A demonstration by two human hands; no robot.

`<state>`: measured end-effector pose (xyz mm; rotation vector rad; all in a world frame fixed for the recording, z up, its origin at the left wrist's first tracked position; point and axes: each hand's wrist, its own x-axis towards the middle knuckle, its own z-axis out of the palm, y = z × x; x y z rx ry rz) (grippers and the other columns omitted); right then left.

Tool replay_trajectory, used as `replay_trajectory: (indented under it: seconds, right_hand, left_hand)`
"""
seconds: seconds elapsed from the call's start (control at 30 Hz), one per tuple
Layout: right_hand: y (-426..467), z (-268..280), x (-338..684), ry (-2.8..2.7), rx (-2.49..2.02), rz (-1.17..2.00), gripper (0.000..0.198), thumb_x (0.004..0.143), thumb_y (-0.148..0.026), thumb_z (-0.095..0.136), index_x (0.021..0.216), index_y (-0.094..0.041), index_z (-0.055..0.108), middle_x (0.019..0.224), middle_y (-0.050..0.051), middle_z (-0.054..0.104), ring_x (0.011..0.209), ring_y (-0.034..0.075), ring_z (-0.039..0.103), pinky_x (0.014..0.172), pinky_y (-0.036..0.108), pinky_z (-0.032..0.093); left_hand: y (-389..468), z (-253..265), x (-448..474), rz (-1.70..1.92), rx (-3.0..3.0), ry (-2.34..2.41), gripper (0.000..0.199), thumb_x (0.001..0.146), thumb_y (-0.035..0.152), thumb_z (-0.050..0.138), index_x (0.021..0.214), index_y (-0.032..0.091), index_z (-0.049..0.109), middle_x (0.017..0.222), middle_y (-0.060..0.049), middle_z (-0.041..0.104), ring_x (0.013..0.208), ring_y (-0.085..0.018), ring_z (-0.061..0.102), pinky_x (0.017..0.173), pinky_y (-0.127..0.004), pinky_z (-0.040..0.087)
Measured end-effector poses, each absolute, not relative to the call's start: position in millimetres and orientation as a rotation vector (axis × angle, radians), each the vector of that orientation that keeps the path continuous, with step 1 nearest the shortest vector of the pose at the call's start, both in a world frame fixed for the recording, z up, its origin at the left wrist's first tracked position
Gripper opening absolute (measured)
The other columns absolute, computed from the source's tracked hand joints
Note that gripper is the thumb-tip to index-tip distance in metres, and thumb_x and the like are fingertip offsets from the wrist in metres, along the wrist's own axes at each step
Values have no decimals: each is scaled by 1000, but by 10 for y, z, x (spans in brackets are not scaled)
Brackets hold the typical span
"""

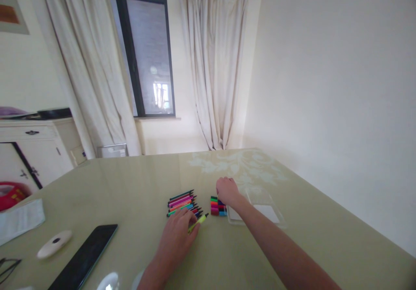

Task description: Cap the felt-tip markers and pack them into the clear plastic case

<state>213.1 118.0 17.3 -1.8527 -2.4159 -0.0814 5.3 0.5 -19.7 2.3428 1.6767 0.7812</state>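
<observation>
My left hand (pixel 175 233) is closed on a yellow-green marker (pixel 202 219), whose bare dark tip points to the upper right. Just beyond that hand lies a row of uncapped coloured markers (pixel 181 202), tips to the right, partly covered by my fingers. A small cluster of coloured marker caps (pixel 214 206) sits to their right. Over the far side of the caps, my right hand (pixel 226 190) has its fingers curled; whatever they hold is hidden behind the hand. Under my right forearm is a clear plastic case (pixel 238 222) with a white insert (pixel 267 213).
On the left of the table (pixel 130 186) lie a black tablet or phone (pixel 86 255), a white oval object (pixel 54 244), a pale cloth or paper (pixel 24 220) and dark-framed glasses (pixel 9 266). A shiny white object (pixel 108 281) is at the near edge. A wall rises on the right.
</observation>
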Motion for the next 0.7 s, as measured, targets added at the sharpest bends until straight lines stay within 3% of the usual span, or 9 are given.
replay_trajectory:
  seconds: [0.13,0.27,0.33,0.4,0.47,0.7]
  right_hand:
    - [1140,222,2148,-2386,-1788,-13,17,71,0,68,80,-13,74,100,17,75,106,28,66,93,35,43]
    - [886,231,2302,-2226,-1640,58,18,92,-17,58,104,-16,71,110,13,74,109,23,65,99,35,43]
    - [694,141,2419,-2021,-1378,347,23,100,-30,51,111,-18,67,105,8,74,99,20,68,90,31,50]
    - [507,22,2528,-1735,-1110,722,28,100,-41,52,109,-19,67,97,6,74,89,20,70,81,32,54]
    - [362,-63,2599,-1583,-1005,889,32,95,-49,61,104,-20,71,96,6,73,85,21,70,76,31,55]
    - [211,54,2571,-1566,-919,999,23,84,-42,77,94,-21,77,90,4,76,84,20,71,80,30,54]
  left_hand:
    - [41,-196,55,946,2249,1628,18,95,35,54,87,22,64,92,-7,71,90,-26,65,83,-39,49]
    - [57,-197,79,1120,2046,1509,24,100,41,47,104,23,63,100,-7,74,93,-25,68,85,-39,52]
    - [43,-194,119,1216,1977,1461,27,101,42,46,113,23,62,109,-8,74,99,-25,69,88,-39,53]
    - [14,-189,177,1274,1967,1401,28,101,41,46,116,24,63,114,-8,73,105,-25,68,91,-39,53]
    - [-23,-185,238,1277,1996,1341,27,101,41,48,114,25,65,113,-7,72,106,-25,67,93,-38,53]
    - [-75,-190,303,1203,2013,1314,25,100,43,53,113,28,68,110,-4,73,103,-23,68,91,-34,53]
